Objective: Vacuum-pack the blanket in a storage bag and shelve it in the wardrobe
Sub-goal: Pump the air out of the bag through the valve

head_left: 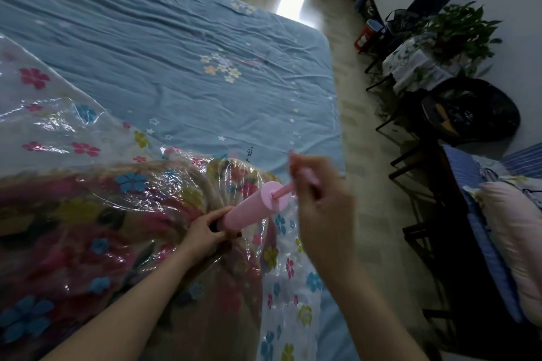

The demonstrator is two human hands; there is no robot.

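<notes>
On the bed (176, 67) lies one clear flowered bag (73, 184) with the blanket (88, 228) inside; the left hand (205, 231), forearm reaching in from the lower edge, curls round the base of the one pink pump (252, 205), which stands tilted on the bag. The right hand (319, 199), raised and blurred, grips the pump's handle (305, 176), its rod drawn partly out; two hands in all.

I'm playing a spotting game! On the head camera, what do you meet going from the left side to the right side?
Clear flower-printed storage bag → left hand → pink plastic hand pump → right hand → black bin bag
</notes>
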